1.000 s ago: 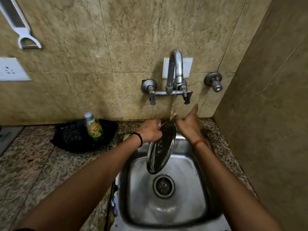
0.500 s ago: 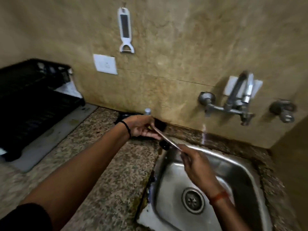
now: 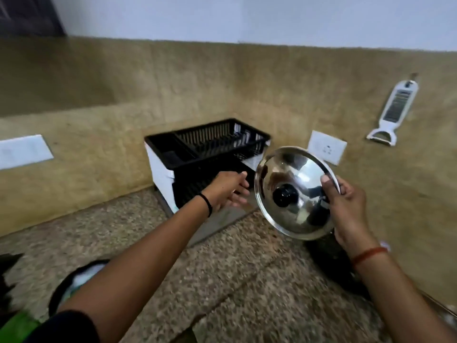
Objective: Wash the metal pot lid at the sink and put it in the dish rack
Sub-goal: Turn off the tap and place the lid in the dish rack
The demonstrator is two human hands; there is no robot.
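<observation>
The shiny metal pot lid (image 3: 294,194) with a black knob is held upright above the counter, its top face toward me. My right hand (image 3: 346,206) grips its right rim, thumb over the edge. My left hand (image 3: 228,190) is stretched out toward the black two-tier dish rack (image 3: 207,154) in the corner, fingers apart and holding nothing, just in front of the rack's lower tier. The sink is out of view.
A grey drip mat (image 3: 222,224) lies under the rack on the speckled granite counter (image 3: 222,280). A wall socket (image 3: 326,147) and a hanging white peeler (image 3: 393,112) are on the tiled wall. A dark object sits at the lower left edge.
My view has swung left from the sink to the rack. The lid has passed from my left hand to my right and come over the counter. My left hand has reached toward the rack.
</observation>
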